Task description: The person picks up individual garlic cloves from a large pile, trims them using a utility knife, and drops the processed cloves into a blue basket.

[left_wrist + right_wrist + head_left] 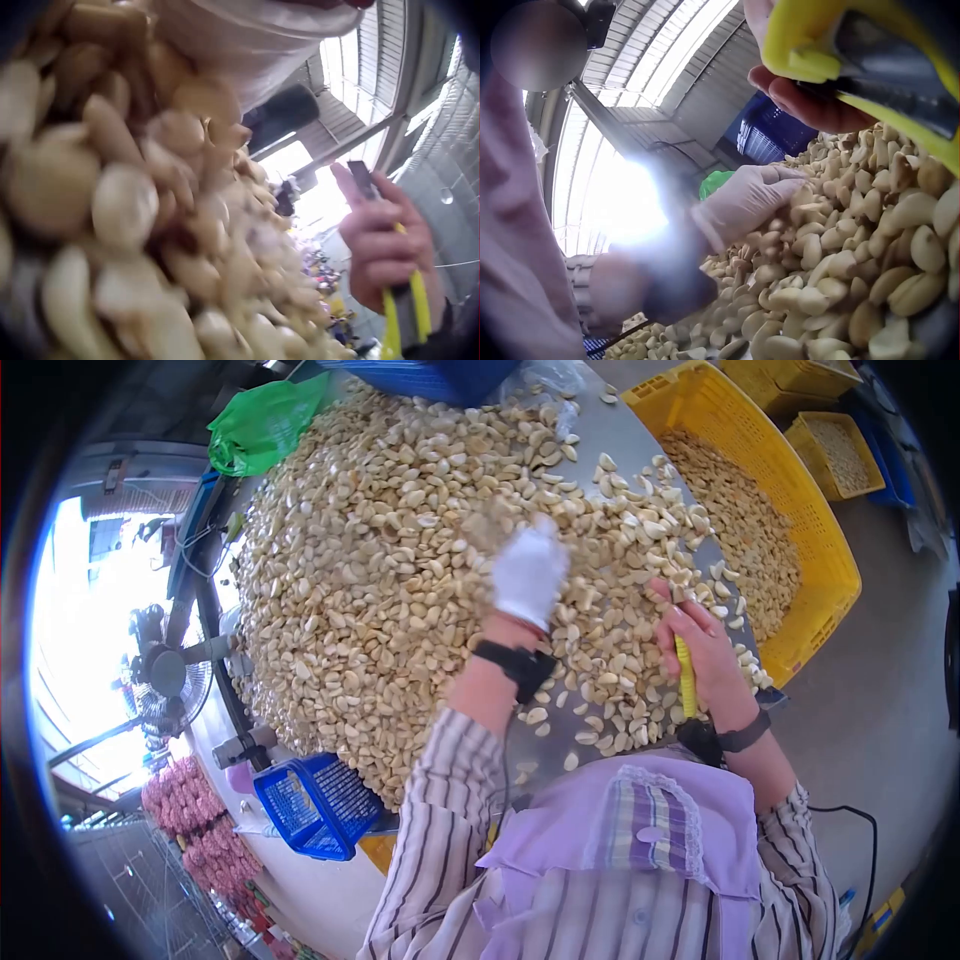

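A broad heap of pale, garlic-like cloves (pixel 380 560) covers a grey metal table (pixel 555 730). My left hand (pixel 530 575), in a white glove, reaches onto the heap, with blurred cloves around it. In the right wrist view, the gloved fingers (pixel 780 180) extend fairly straight, their tips among the cloves. My bare right hand (pixel 705 650) grips a yellow utility knife (pixel 686 672) beside the heap's right edge. The left wrist view shows its fingers curled round the yellow handle (pixel 416 307), with a dark end (pixel 360 176) standing up past them.
A large yellow crate (pixel 820 550) with browner pieces stands right of the table; smaller yellow crates (pixel 835 455) stand behind it. A blue basket (pixel 320 810) is at the near left, a green bag (pixel 265 425) at the far left. A fan (pixel 165 670) stands beyond the table's left edge.
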`<state>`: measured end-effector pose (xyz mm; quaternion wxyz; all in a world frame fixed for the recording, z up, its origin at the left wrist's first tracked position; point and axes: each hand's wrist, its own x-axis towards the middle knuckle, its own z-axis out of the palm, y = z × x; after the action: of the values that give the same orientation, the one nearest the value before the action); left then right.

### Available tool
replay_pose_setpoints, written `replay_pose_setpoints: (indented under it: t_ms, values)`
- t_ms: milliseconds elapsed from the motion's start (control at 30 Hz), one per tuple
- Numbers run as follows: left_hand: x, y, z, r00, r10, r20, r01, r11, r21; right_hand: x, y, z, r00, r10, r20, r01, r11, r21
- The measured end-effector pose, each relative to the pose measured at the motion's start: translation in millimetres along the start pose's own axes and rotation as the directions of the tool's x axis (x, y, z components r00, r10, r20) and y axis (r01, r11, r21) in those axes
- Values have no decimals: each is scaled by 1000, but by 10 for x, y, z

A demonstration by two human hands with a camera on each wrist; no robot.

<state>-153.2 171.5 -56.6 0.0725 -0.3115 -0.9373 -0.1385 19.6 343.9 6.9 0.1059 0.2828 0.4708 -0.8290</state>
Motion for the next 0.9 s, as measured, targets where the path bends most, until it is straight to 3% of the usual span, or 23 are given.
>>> replay_pose_setpoints:
  t_ms: [67, 100, 133, 167, 200, 233, 267, 333, 400, 433, 467, 533, 567, 600, 633, 667, 733, 800, 867, 900]
  values:
    - [-285, 308, -52, 999, 29, 44, -28, 999, -29, 28, 20, -21, 1000, -19, -11, 20, 998, 62]
    - [-432, 380, -126, 975, 7, 221, 67, 943, -325, 34, 26, -22, 1000, -19, -9, 20, 996, 85]
    - [-561, 435, -188, 921, 40, 389, 207, 794, -571, 43, 24, -25, 1000, -15, -4, 15, 996, 82]
    - [-668, 452, -243, 919, 30, 394, 219, 792, -570, 35, 31, -28, 1000, -15, -4, 15, 996, 84]
    - [-759, 441, -301, 803, -11, 596, 541, 433, -721, 26, 46, -35, 1000, -16, -6, 17, 996, 89]
    - [-829, 410, -357, 652, 55, 756, 758, -14, -652, 31, 60, -49, 1000, -7, -9, 8, 996, 90]
    - [-894, 337, -408, 652, 51, 756, 758, -14, -652, 33, 62, -54, 1000, -6, -5, 7, 996, 90]
    - [-972, 142, -529, 749, 57, 660, 575, -550, -605, 25, 62, -63, 1000, -13, -16, 14, 993, 118]
    - [-934, 37, -719, 784, -216, 581, 434, -479, -763, 17, 41, -44, 999, -18, -38, 22, 994, 107]
    - [-907, -75, -776, 770, -347, 535, 425, -345, -837, 15, 35, -38, 998, -23, -57, 28, 995, 95]
    - [-851, -218, -821, 753, -468, 464, 421, -199, -885, 18, 36, -41, 998, -22, -58, 28, 995, 95]
    - [-785, -647, -694, 746, -665, 24, 398, 416, -817, 17, 45, -46, 999, -17, -47, 22, 994, 105]
    - [-738, -819, -679, 745, -667, 23, 399, 416, -817, 15, 47, -48, 999, -16, -45, 21, 994, 104]
    - [-698, -977, -680, 804, -567, -178, 449, 776, -442, 12, 50, -50, 999, -25, -44, 29, 994, 102]
    - [-677, -1091, -644, 876, -380, -295, 415, 908, 63, 14, 57, -48, 999, -33, -40, 37, 994, 99]
    - [-686, -1089, -498, 892, -300, -337, 373, 911, 176, 9, 59, -45, 999, -30, -27, 33, 995, 96]
    - [-654, -745, -480, 951, -112, -289, 178, 961, 212, 3, 49, -32, 999, -30, -31, 33, 991, 133]
    - [-820, -394, -359, 996, -61, -60, 66, 994, 92, 5, 54, -11, 999, -28, -43, 34, 989, 147]
    - [-909, -140, -397, 990, -102, 101, 103, 995, -14, 8, 75, -36, 998, -27, -49, 33, 989, 143]
    - [-1047, -6, -342, 983, -94, 156, 155, 882, -445, -16, 70, -35, 997, -32, -75, 42, 990, 137]
